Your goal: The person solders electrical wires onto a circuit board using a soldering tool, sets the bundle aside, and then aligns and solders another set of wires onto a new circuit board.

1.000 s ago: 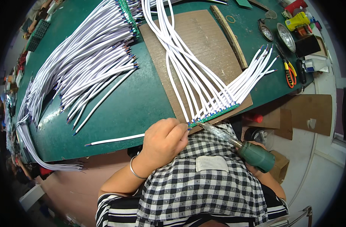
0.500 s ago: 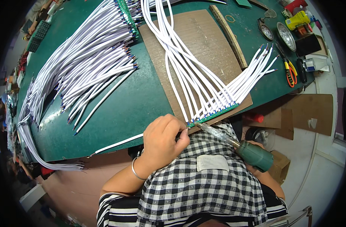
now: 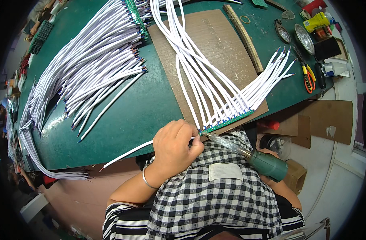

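Observation:
My left hand (image 3: pixel 175 145) is closed in a pinch on a white cable (image 3: pixel 129 153), which trails out to the left past the table edge. The pinched end meets the left end of a narrow green circuit board strip (image 3: pixel 227 122). Several white cables with blue wire ends are joined along that strip. My right hand (image 3: pixel 273 176) is wrapped round the green handle of a soldering gun (image 3: pixel 270 165) and is partly hidden behind it. The tool's tip points up and left, close to the strip's left end beside my left fingertips. Whether it touches the joint is too small to tell.
Brown cardboard (image 3: pixel 215 48) lies under the strip, with a wooden bar (image 3: pixel 243 38) along its right. A big pile of white cables (image 3: pixel 87 72) covers the left of the green table (image 3: pixel 123 120). Orange-handled pliers (image 3: pixel 309 79) and a metal dish (image 3: pixel 304 39) sit at the right.
My left hand has shifted slightly right, and the trailing cable has moved right with it. The soldering gun's tip has edged down a little, beside the strip's left end.

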### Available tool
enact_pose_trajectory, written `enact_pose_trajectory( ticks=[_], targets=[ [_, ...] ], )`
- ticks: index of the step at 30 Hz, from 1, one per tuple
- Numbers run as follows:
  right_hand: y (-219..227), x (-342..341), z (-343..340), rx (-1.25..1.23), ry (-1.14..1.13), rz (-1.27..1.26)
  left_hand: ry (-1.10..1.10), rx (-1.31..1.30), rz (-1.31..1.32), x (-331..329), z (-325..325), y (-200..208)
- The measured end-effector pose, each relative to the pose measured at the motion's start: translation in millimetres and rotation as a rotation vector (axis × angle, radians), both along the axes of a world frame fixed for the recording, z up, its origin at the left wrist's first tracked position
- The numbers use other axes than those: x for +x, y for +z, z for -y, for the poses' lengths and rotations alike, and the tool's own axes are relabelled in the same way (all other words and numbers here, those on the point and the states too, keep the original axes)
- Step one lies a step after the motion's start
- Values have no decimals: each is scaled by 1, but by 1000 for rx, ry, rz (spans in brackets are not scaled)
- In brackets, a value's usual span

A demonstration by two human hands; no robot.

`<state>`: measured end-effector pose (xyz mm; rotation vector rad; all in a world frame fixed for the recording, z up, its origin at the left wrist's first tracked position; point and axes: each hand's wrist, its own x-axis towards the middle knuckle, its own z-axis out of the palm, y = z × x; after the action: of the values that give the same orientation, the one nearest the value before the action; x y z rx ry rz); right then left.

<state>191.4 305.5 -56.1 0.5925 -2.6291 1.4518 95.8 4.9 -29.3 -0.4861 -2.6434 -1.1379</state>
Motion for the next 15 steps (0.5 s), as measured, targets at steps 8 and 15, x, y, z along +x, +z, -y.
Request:
enact_pose_trajectory(
  ticks=[8, 15],
  targets=[
    [25, -13, 3, 135, 61, 34, 18, -17, -4, 0, 0, -1],
    [25, -15, 10, 28, 14, -20, 15, -13, -15, 0, 0, -2]
  ],
)
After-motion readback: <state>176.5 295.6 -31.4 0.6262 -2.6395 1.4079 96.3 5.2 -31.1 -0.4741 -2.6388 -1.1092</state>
